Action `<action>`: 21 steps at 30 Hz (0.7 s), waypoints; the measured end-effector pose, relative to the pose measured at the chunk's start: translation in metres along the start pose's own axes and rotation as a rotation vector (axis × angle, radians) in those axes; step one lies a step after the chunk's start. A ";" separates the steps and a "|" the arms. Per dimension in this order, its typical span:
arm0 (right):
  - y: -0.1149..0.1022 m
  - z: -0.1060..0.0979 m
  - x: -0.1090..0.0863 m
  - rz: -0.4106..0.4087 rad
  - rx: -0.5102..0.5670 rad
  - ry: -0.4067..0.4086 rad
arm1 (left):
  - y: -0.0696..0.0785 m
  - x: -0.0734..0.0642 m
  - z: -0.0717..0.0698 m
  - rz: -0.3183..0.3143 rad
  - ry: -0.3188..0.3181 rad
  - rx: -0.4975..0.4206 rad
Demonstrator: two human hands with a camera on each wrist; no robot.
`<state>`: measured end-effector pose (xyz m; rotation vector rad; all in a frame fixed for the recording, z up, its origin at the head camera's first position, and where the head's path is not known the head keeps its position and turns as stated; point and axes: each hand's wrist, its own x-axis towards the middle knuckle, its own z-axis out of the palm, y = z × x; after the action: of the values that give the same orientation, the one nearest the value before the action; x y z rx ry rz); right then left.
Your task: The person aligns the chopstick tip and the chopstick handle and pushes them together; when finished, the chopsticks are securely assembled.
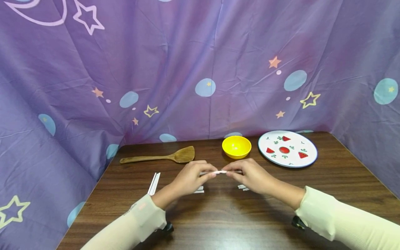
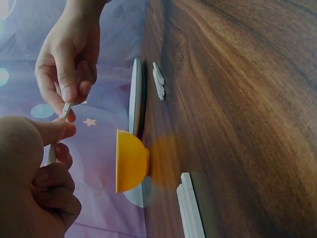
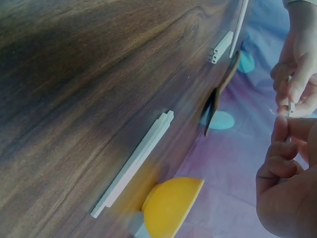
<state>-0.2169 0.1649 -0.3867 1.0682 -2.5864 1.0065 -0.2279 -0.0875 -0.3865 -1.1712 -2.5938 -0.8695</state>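
My left hand (image 1: 192,176) and right hand (image 1: 251,175) meet above the table, fingertips almost touching. Between them runs thin white stick material (image 1: 221,172), pinched by thumb and fingers on each side. In the left wrist view a short white end (image 2: 66,109) shows at the right hand's fingertips. Whether this is one stick or two set end to end, I cannot tell. Below the left hand lie white sticks (image 1: 199,190), partly hidden by it. More white sticks (image 1: 243,187) lie under the right hand, bundled side by side in the right wrist view (image 3: 136,163).
Further white sticks (image 1: 154,183) lie by the left forearm. Behind the hands are a wooden spatula (image 1: 184,155), a yellow bowl (image 1: 236,147) and a white plate with watermelon prints (image 1: 293,154). A purple patterned cloth (image 1: 175,69) hangs around the brown wooden table (image 1: 218,222).
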 end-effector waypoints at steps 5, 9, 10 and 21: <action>0.000 0.001 0.000 -0.019 -0.013 0.002 | 0.000 0.000 0.001 -0.007 0.003 0.008; 0.000 0.001 0.000 -0.037 -0.036 0.003 | -0.001 0.000 0.001 0.006 -0.007 0.020; 0.000 0.002 0.000 -0.043 -0.043 0.003 | -0.001 0.000 0.001 0.013 -0.011 0.024; 0.002 -0.001 0.000 -0.014 -0.008 -0.043 | -0.003 0.000 0.001 0.031 -0.011 0.037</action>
<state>-0.2180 0.1665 -0.3869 1.1166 -2.6103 0.9791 -0.2297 -0.0881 -0.3885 -1.2059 -2.5820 -0.8076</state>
